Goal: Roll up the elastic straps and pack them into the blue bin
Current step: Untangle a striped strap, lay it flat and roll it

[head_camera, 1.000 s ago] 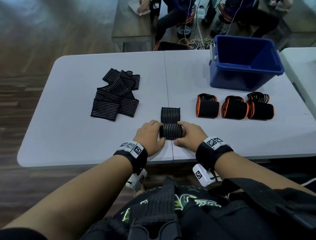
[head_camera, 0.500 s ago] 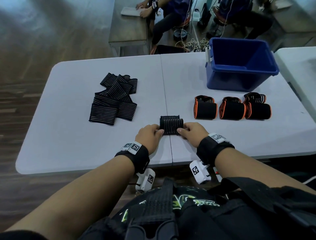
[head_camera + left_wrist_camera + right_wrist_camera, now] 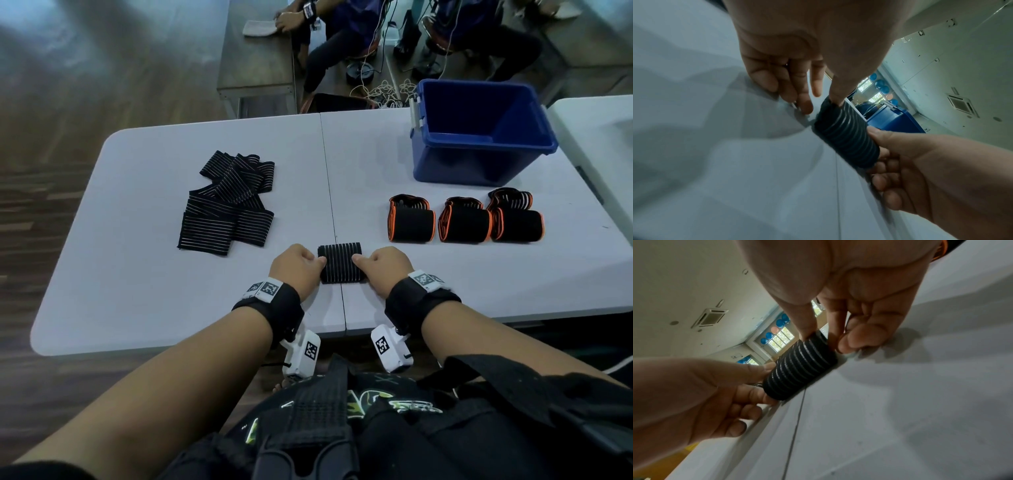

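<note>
A black elastic strap with thin white stripes, rolled into a short cylinder (image 3: 340, 263), lies on the white table (image 3: 137, 291) near its front edge. My left hand (image 3: 317, 263) pinches its left end and my right hand (image 3: 359, 262) pinches its right end. In the left wrist view the thumb (image 3: 836, 97) presses on the roll (image 3: 846, 138). In the right wrist view the thumb (image 3: 807, 326) and curled fingers (image 3: 859, 339) hold the roll (image 3: 801, 368). The blue bin (image 3: 479, 164) stands at the back right, nothing visible inside it.
A pile of flat black striped straps (image 3: 226, 202) lies at the left middle. Three rolled black straps with orange edges (image 3: 466, 222) sit in a row in front of the bin. A second table (image 3: 603, 137) adjoins on the right. People sit beyond the far edge.
The flat tail of the strap that lay beyond the roll has been wound in; the strap is now a full roll between both hands.
</note>
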Available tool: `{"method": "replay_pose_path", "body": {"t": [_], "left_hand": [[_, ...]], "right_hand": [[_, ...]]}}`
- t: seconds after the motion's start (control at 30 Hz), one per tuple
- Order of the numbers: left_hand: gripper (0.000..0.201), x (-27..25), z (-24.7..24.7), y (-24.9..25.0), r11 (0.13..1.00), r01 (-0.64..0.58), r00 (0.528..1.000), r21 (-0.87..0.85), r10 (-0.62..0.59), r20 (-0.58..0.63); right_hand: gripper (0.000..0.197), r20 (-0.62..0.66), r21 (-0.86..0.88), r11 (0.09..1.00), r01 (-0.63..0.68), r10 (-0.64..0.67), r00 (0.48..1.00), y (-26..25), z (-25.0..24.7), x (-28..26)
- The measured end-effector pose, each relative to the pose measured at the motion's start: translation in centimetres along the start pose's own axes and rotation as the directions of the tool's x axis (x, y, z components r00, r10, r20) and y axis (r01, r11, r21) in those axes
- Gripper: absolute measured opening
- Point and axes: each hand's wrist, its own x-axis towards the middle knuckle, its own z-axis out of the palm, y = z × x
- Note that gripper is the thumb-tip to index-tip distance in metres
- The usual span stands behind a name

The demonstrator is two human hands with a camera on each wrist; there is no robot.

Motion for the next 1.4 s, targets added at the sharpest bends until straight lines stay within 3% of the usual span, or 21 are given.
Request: {"method": "replay_pose_path", "body": {"t": [0.1,0.27,0.43,0.6,0.7,0.87,0.97,1.1,1.23,1.4], "left_hand": [[0.022,0.0,-0.2,0.0,0.987,-0.004,1.0,-0.161,0.004,0.0],[0.026,-0.1,0.0,1.0,0.992,-0.09,0.996,-0.088,0.092,0.018],[0.026,-1.0,1.2,3.5,0.982,-0.187,0.977,0.036,0.182,0.113],[0.022,-0.4,3.1,7.2,0.892,-0.382,0.916,0.24,0.33,0.228],[0.024,1.1,3.8,9.4,0.868,-0.418,0.907,0.27,0.382,0.177],[0.049,2.8,6.3,12.5,0.755,-0.569,0.82,0.326,0.549,0.159],[0.049,3.4,7.7,13.6,0.718,-0.556,0.828,0.419,0.525,0.199],[0.042,3.8,8.6,13.6,0.761,-0.481,0.87,0.435,0.474,0.132],[0.05,3.9,9.0,13.9,0.745,-0.469,0.87,0.475,0.483,0.101],[0.049,4.0,9.0,14.3,0.737,-0.447,0.879,0.506,0.469,0.093]], "right_hand": [[0.026,-0.064,0.129,0.992,0.002,0.006,0.998,0.2,0.4,0.0],[0.031,-0.063,0.102,0.993,0.066,-0.06,0.996,0.4,0.0,-0.5],[0.032,-0.082,0.145,0.989,0.024,-0.013,0.997,3.0,-1.5,-1.2],[0.027,-0.145,0.126,0.992,0.006,0.012,0.989,7.2,-5.3,-2.6],[0.025,-0.193,0.107,0.994,-0.033,0.053,0.98,10.3,-8.0,-3.5],[0.03,-0.272,0.124,0.986,-0.114,0.144,0.951,15.0,-12.5,-4.5],[0.031,-0.313,0.12,0.982,-0.145,0.176,0.933,17.6,-15.0,-4.1],[0.034,-0.343,0.118,0.981,-0.156,0.188,0.92,19.7,-17.3,-3.2],[0.035,-0.38,0.093,0.985,-0.144,0.169,0.909,21.0,-18.8,-2.3],[0.038,-0.33,0.088,0.987,-0.136,0.158,0.931,21.4,-19.7,-2.1]]}}
